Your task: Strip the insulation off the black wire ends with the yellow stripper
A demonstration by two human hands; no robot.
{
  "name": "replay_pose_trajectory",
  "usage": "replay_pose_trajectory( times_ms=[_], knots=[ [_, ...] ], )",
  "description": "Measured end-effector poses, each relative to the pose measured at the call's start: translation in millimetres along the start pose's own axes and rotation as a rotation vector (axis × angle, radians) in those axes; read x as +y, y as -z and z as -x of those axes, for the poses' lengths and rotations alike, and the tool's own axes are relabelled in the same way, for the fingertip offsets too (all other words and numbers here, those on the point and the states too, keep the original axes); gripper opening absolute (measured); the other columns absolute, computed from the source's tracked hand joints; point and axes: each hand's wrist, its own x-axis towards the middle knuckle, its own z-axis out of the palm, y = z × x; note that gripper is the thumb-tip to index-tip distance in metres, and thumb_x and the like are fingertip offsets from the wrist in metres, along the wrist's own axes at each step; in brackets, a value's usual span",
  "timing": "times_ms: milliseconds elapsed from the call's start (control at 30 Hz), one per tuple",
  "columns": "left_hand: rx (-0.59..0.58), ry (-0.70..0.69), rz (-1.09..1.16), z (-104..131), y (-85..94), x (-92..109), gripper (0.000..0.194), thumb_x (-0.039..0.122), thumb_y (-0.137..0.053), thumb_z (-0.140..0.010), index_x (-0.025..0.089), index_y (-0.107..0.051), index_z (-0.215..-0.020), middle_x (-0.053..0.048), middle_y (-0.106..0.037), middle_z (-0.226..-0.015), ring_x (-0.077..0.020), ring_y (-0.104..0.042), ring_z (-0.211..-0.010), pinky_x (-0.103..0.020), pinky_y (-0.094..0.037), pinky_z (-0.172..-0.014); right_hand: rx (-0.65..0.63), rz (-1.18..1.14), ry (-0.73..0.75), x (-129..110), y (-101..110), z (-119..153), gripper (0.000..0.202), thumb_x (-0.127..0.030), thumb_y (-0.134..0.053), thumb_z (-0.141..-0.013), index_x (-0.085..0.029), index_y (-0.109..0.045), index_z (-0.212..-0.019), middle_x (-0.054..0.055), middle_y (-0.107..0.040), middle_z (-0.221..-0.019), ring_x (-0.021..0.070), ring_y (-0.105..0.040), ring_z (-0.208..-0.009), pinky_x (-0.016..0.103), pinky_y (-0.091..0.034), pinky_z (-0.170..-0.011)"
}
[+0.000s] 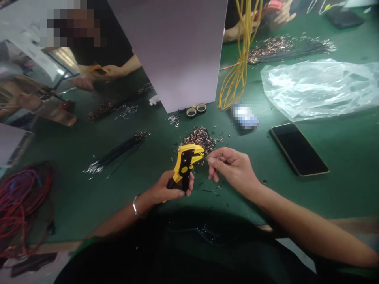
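My left hand (168,187) is wrapped round the handles of a yellow and black wire stripper (185,167), its jaws pointing up and to the right. Close by on the right, my right hand (229,163) pinches something thin near the jaws; it looks like a short wire end, too small to make out. Beneath and behind the tool's head lies a pile of short black and copper wire scraps (199,136). A bundle of black wires (118,154) with bright tips rests to the left on the green table.
A phone (299,149) and a clear plastic bag (322,88) lie at right. Yellow wires (244,51) hang beside a pale upright panel (183,51), with tape rolls (196,110) at its foot. Red cables (23,205) lie far left. Co-workers' hands (112,71) are across the table.
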Motion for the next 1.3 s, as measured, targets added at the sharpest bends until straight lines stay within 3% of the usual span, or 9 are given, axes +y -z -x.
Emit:
replay_pose_trajectory(
  times_ms=[433,867,1300],
  knots=[
    [-0.098,0.021,0.102,-2.2,0.1,0.3,0.046,0.030,-0.076,-0.069,0.010,-0.062,-0.108,-0.010,-0.067,-0.083,-0.0212,-0.064,-0.071,-0.036,-0.052,-0.068,-0.024,0.072,0.025,-2.3,6.0,-3.1,0.009,-0.025,-0.065,-0.082,-0.018,-0.061,-0.081,-0.002,-0.064,-0.056,0.0090,-0.057,-0.045,0.025,-0.046,-0.046],
    [-0.027,0.033,0.077,-0.7,-6.6,4.9,0.029,0.025,-0.076,-0.072,0.011,-0.066,-0.095,-0.006,-0.066,-0.074,-0.0162,-0.062,-0.062,-0.031,-0.052,-0.061,-0.033,0.074,0.015,-1.8,5.1,-3.5,0.013,-0.032,-0.065,-0.084,-0.020,-0.060,-0.083,-0.002,-0.064,-0.057,0.0095,-0.057,-0.046,0.026,-0.048,-0.048],
    [0.066,0.045,0.110,2.9,-4.5,-4.5,0.022,0.020,-0.077,-0.074,0.010,-0.063,-0.089,0.001,-0.061,-0.062,-0.0104,-0.057,-0.046,-0.024,-0.051,-0.047,-0.047,0.029,-0.002,-2.6,5.3,-3.5,0.014,-0.031,-0.068,-0.083,-0.019,-0.061,-0.082,-0.001,-0.066,-0.061,0.0101,-0.059,-0.048,0.028,-0.051,-0.051]
  ],
)
